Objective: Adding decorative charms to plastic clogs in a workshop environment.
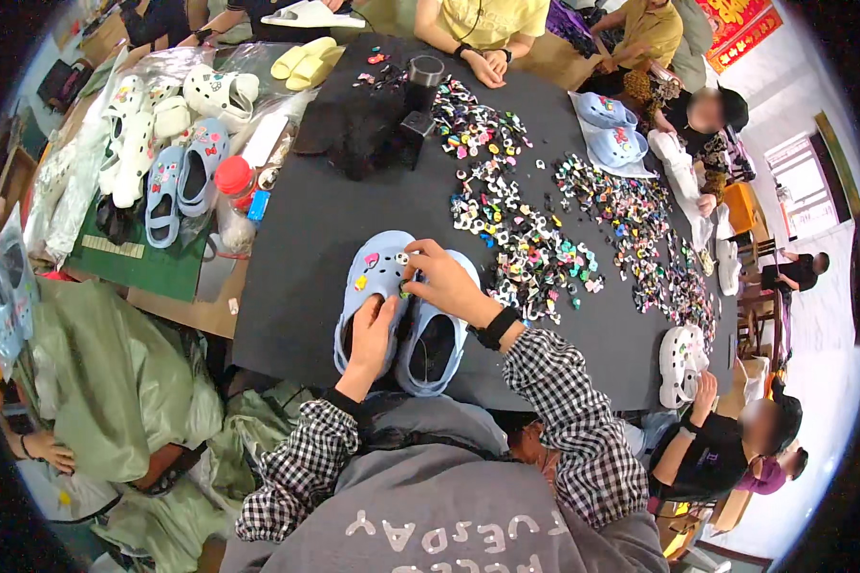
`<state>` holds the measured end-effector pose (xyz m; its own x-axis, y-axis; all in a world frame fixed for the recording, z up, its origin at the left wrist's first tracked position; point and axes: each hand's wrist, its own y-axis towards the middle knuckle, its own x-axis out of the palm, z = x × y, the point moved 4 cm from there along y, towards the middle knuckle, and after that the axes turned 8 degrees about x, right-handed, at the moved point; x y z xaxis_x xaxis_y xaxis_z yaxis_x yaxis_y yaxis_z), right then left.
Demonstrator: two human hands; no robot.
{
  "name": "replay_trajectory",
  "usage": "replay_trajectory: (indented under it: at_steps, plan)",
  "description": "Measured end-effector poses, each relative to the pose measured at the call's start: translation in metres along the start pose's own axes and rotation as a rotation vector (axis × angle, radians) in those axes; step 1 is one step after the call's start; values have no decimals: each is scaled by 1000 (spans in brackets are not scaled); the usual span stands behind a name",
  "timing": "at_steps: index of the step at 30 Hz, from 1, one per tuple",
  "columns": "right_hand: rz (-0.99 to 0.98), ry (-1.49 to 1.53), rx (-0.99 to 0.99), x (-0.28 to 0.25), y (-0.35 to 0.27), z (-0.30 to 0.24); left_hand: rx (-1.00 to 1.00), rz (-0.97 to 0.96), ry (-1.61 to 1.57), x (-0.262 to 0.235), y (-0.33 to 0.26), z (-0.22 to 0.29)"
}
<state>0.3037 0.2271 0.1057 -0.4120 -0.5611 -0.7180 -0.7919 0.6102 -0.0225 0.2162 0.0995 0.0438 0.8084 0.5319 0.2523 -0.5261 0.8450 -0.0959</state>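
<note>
Two light blue clogs lie side by side on the black table in front of me. My left hand reaches into the opening of the left clog, which carries a few small coloured charms on its toe. My right hand rests over the toe of the right clog and pinches a small white charm between the two clogs' toes. A black band sits on my right wrist.
Heaps of small colourful charms spread across the table's middle and right. A black cup stands farther back. Decorated white and blue clogs pile at the left. Other people sit around the table, with another blue pair at the far right.
</note>
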Motion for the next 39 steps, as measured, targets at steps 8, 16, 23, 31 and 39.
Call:
replay_trajectory:
  at_steps: [8,16,23,31,39]
  plan:
    - [21,21,13,4,-9,17,55,-50,171,2,0,-11]
    - [-15,85,45,0,2,10,-44,-6,-5,-10,3,-9]
    - [-83,-121,-3,-8,27,7,-160,42,-173,-13,5,4]
    - [-177,-303,-112,-3,42,-15,-171,61,-240,-29,7,2]
    - [93,-302,-224,-1,15,-32,-171,103,-241,-24,4,5]
